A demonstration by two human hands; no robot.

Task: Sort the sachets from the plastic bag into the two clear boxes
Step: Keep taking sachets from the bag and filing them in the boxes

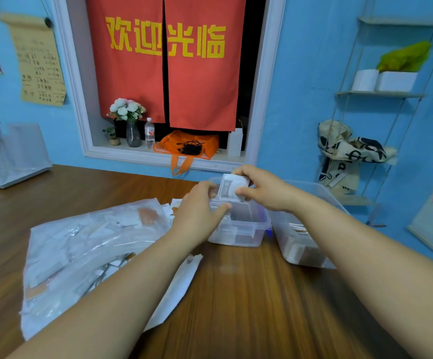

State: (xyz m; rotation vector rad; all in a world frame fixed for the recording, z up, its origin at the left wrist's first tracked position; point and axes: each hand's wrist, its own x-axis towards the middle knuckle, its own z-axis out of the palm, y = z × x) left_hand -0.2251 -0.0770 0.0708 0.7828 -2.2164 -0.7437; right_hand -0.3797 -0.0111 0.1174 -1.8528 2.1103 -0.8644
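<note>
View: head camera, looking down along both forearms.
Right hand (262, 189): pinches the right edge of a thin stack of white sachets (229, 189) between thumb and fingers.
Left hand (200, 206): fingertips curl onto the left edge of the same stack; the thumb stretches out beneath it, toward the right hand.
White sachets: upright between the 2 hands, in the air just above the small box.
Small box (236, 235): clear, lid off, directly below the hands; its contents are too blurred to tell.
Big box (333, 196): clear, open, under the right wrist and forearm, just beside the small box; brown and white packets (304, 251) lie at its near end.
Plastic bag (80, 244): lies flat to the left of the left forearm, which crosses its near corner; white and orange sachets show through it.
Loose sachets (175, 204): just left of the left hand, at the bag's far end.
Table (249, 294): brown wood, under the bag and both boxes.
Beyond the hands: a red curtain (169, 73), an orange bag (202, 143) and a vase of flowers (130, 120).
</note>
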